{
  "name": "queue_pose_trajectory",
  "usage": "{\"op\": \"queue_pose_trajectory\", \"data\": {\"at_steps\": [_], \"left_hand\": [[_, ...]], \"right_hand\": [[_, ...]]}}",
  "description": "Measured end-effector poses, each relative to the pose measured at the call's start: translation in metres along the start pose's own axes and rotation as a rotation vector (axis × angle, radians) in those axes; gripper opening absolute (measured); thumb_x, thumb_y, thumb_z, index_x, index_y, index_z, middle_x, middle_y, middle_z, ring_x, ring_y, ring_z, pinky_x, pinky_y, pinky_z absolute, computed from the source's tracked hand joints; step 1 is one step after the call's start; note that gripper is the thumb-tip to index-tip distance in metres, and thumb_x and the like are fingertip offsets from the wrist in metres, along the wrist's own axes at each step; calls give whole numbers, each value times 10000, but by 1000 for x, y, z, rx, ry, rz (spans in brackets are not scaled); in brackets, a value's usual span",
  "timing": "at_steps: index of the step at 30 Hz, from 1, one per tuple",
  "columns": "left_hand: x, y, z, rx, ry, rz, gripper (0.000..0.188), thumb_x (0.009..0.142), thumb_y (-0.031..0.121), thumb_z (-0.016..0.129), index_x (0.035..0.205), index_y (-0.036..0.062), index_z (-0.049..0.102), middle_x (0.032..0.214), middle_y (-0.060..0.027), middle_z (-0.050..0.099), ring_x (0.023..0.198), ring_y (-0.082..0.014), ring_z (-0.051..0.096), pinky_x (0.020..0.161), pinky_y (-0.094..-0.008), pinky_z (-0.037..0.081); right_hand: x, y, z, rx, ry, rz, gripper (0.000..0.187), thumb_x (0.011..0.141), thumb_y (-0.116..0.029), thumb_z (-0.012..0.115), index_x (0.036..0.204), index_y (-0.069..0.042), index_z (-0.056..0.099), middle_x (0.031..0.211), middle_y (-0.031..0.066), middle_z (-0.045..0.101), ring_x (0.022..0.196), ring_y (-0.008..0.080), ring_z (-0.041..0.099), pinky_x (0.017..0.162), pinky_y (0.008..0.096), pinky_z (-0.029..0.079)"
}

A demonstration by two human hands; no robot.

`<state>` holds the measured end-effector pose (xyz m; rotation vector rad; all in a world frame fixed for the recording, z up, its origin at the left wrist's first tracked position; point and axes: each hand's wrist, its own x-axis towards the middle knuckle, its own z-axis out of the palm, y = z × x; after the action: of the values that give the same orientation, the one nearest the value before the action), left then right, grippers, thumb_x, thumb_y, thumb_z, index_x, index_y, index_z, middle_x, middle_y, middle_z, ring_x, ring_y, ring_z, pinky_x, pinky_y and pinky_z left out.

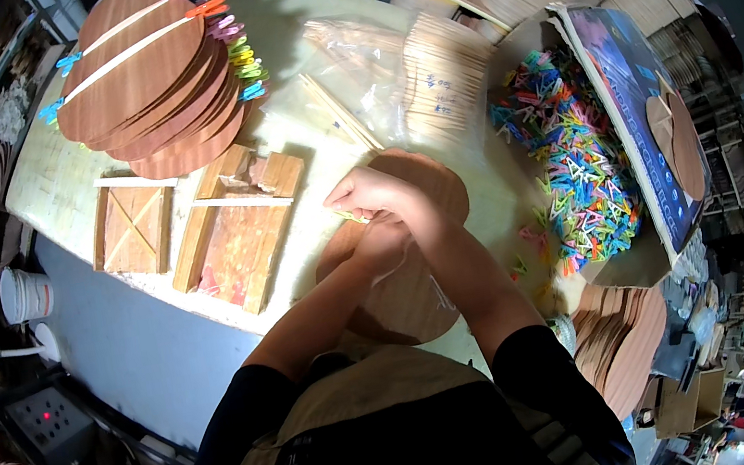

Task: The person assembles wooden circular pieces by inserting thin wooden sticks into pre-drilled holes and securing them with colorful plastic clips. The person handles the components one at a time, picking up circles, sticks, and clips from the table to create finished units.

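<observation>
A brown guitar-shaped wooden board [407, 300] lies on the table beneath both hands. My right hand [368, 192] is closed over the board's left edge, near its waist. A small yellow-green clothespin [352, 217] shows between its fingers. Just below, my left hand [383, 242] is low over the board, its fingers mostly hidden behind my right wrist. Loose thin wooden strips [340, 111] lie beyond the hands. To the right, an open carton [626, 270] holds many coloured clothespins [575, 161].
Clipped boards with pale strips [138, 75] are stacked at the far left. Nearer are a wooden jig [242, 238] and a smaller frame [132, 222]. Bundled strips [444, 75] lie in plastic at the back. More boards [618, 340] stand at the lower right.
</observation>
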<state>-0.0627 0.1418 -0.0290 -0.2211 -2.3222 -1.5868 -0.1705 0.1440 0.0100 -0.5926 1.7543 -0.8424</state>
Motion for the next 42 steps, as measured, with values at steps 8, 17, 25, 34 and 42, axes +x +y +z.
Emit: {"op": "queue_pose_trajectory", "data": {"at_steps": [8, 17, 25, 34, 42], "left_hand": [[8, -1, -7, 158, -35, 221, 36, 726, 24, 594, 752, 46, 583, 914, -102, 581, 902, -300, 549, 779, -366, 451], [15, 5, -29, 104, -122, 218, 134, 769, 2, 588, 899, 28, 607, 935, -127, 585, 918, -309, 555, 799, -364, 455], [-34, -15, -179, 103, 678, -207, 164, 843, 77, 589, 1000, 33, 607, 965, -117, 619, 879, -206, 588, 800, -313, 464], [-113, -216, -402, -93, 1553, -779, 148, 839, 135, 626, 820, 10, 549, 660, -66, 565, 487, -148, 526, 423, -276, 440], [-87, -190, -411, -520, 1432, -862, 165, 776, 119, 708, 679, 22, 616, 597, -45, 574, 412, -121, 421, 370, -251, 312]], "right_hand": [[-132, 186, -89, -457, 1523, 14, 448, 768, -211, 647, 1185, -85, 544, 1175, 157, 522, 1094, 330, 470, 941, 413, 377], [-163, 274, 0, -614, 1570, 99, 315, 815, -237, 583, 1102, -113, 554, 1201, 189, 474, 1123, 360, 436, 951, 442, 370], [-180, 247, 51, -775, 1407, -176, 324, 814, -226, 603, 1103, -88, 551, 1080, 174, 516, 1010, 372, 475, 873, 452, 409], [-173, 252, 43, -847, 1380, 160, 474, 785, -306, 618, 1210, -114, 533, 1152, 144, 563, 991, 324, 529, 902, 430, 394], [-178, 262, 30, -816, 1274, 199, 449, 798, -259, 597, 1194, -56, 536, 1173, 147, 556, 1046, 303, 538, 917, 406, 399]]}}
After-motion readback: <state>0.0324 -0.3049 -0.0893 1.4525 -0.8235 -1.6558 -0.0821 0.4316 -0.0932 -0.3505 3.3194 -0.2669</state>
